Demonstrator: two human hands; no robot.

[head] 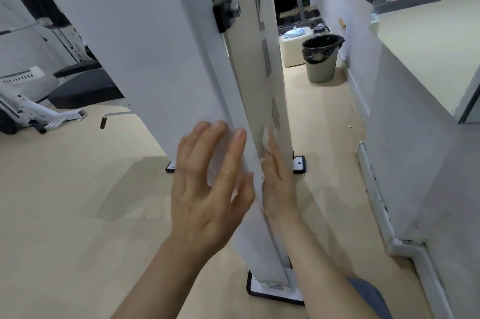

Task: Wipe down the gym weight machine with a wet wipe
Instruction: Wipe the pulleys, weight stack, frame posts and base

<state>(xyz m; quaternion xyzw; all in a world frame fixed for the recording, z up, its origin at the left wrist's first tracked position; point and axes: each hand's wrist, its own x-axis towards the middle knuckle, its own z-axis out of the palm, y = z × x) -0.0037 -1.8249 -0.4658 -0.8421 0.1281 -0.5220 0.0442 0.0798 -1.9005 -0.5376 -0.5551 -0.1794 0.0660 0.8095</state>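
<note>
One grey bin [322, 69] holds a black liner [320, 47], beyond the machine panel [155, 46].

The weight machine panel [161, 59] stands between the left hand [207, 189] and right hand [278, 178], with the wet wipe [266, 137] under the right. Well beyond them stands a bin [322, 61]; far left, a seat [85, 90].

White machine panel [155, 46] (grey lettering [268, 65]); white wipe [266, 136]; grey bin [322, 72], black liner [320, 49]; beige floor [78, 202].
</note>
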